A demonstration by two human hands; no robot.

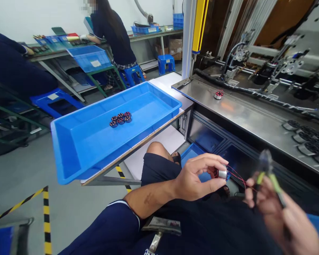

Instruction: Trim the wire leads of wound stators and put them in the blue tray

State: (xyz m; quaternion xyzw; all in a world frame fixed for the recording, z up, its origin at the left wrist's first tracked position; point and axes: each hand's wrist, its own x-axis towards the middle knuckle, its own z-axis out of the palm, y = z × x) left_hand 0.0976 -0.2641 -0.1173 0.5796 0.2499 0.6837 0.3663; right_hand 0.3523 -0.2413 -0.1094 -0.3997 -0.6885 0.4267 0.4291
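My left hand (199, 177) is closed around a small motor part (222, 174), pinched between thumb and fingers. The part has a silver rim and red inside, and thin red wires (236, 174) run from it toward my right hand. My right hand (273, 202) is blurred but closed on wire cutters (266, 166) with yellow-green and black handles, the metal jaws pointing up. Its thumb and finger are at the far end of the red wires; whether they pinch them is hard to see. Both hands are above my lap, in front of the metal bench.
Left of me, a large blue tray (69, 152) on a table holds several dark motor parts (121, 119). One red-and-silver motor part (218, 95) sits on the metal bench (244, 113), with several more (308, 141) at right. Machinery stands behind. Two people (114, 35) sit at far benches.
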